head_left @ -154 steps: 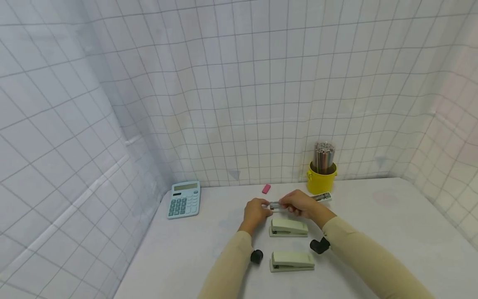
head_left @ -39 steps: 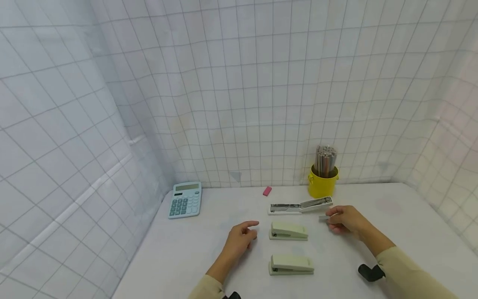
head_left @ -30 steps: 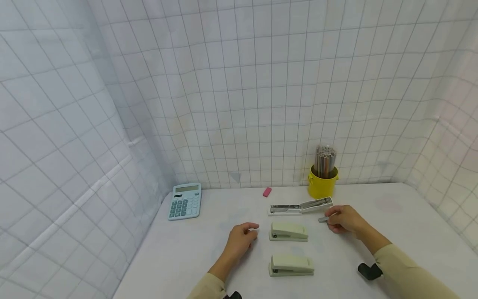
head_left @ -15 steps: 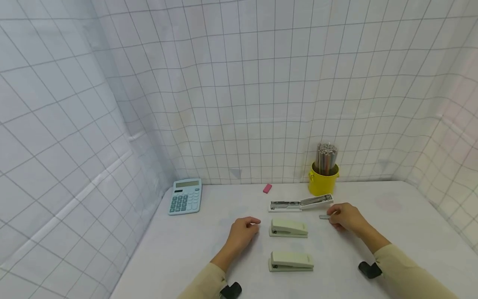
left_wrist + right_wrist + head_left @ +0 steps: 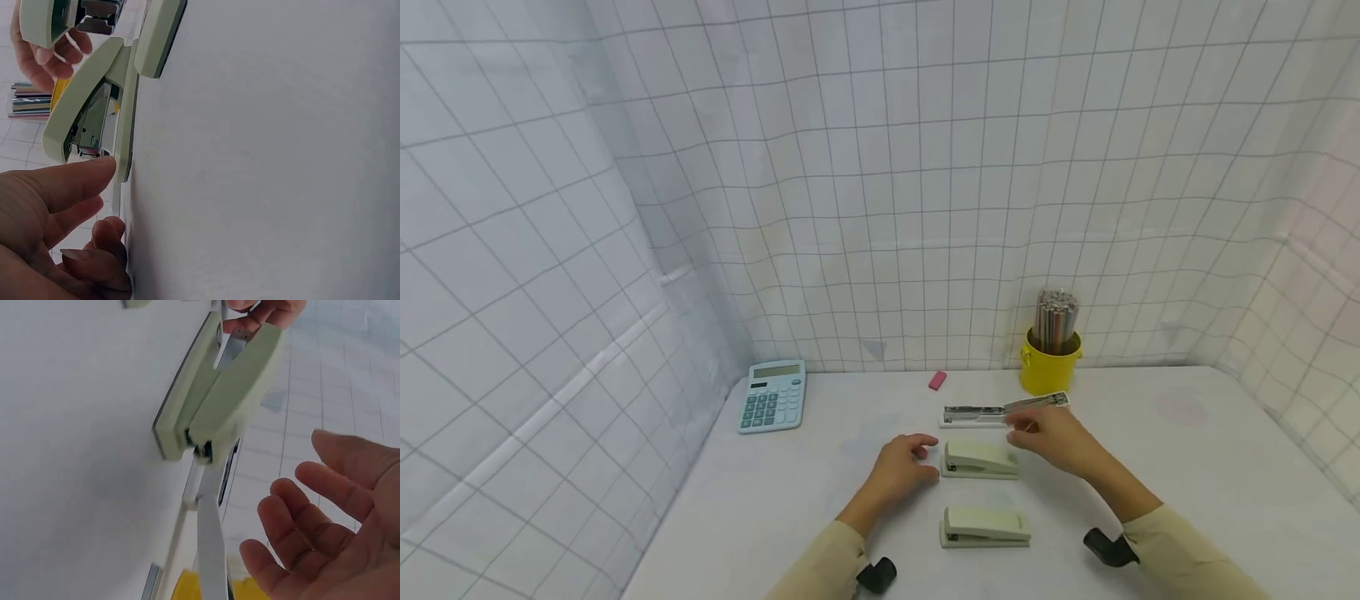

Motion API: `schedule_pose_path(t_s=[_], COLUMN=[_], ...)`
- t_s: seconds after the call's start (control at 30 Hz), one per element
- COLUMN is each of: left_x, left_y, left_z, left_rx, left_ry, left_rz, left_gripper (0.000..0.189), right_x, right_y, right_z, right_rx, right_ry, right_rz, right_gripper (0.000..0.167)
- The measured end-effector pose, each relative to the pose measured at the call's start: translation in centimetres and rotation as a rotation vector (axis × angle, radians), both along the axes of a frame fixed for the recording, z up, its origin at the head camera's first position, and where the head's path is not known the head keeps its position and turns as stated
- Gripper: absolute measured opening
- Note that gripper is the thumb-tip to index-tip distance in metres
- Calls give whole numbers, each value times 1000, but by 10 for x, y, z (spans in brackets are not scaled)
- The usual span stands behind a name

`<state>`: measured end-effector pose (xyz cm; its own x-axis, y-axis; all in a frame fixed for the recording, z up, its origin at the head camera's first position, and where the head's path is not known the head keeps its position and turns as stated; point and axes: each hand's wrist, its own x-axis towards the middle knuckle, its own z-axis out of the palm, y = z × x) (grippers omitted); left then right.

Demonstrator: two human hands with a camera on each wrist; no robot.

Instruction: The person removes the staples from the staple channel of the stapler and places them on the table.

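Observation:
In the head view a pale green stapler (image 5: 981, 460) lies between my two hands. My left hand (image 5: 898, 468) is by its front end, fingers loosely bent and holding nothing; in the left wrist view a fingertip looks close to or touching the base. My right hand (image 5: 1051, 435) hovers near its rear end, fingers relaxed and holding nothing in the right wrist view. Just behind lies a white stapler (image 5: 972, 423) folded wide open, its raised top partly covered by my right hand. A small grey strip (image 5: 152, 581), probably staples, rests on the table in the right wrist view.
Closer to me lies a second pale green stapler (image 5: 985, 528). At the back are a pink eraser (image 5: 937, 380), a yellow bucket (image 5: 1047, 372) of pencils and a light blue calculator (image 5: 772, 397). Gridded white cloth walls (image 5: 880, 208) surround the table.
My right hand has let go of the grey strip and moved left to the middle stapler's rear end. The left hand has come slightly right, to its front. Earlier, both hands were at the white stapler.

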<state>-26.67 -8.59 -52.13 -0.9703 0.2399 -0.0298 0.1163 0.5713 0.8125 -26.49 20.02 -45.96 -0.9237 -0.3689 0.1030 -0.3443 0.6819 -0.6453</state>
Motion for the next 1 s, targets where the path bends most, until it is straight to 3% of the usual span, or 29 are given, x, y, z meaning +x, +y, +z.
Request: schedule_pose_path(t_s=[0.1, 0.27, 0.53, 0.83, 1.0], left_x=[-1, 1, -4, -8, -8], left_y=[6, 17, 18, 16, 14], left_z=[-2, -6, -4, -4, -3], left_rx=[-51, -48, -44, -60, -72], left_ry=[8, 4, 78, 134, 155], left_rz=[-24, -67, -80, -93, -97], left_gripper=[43, 37, 26, 19, 16], right_x=[-2, -3, -7, -10, -10], right_y=[-20, -47, -76, -91, -96], right_z=[-3, -12, -21, -25, -24], right_rx=[-12, 23, 97, 197, 200], right_ry=[-12, -12, 30, 64, 52], right_rz=[101, 204, 204, 145, 138], right_gripper=[41, 47, 38, 29, 25])
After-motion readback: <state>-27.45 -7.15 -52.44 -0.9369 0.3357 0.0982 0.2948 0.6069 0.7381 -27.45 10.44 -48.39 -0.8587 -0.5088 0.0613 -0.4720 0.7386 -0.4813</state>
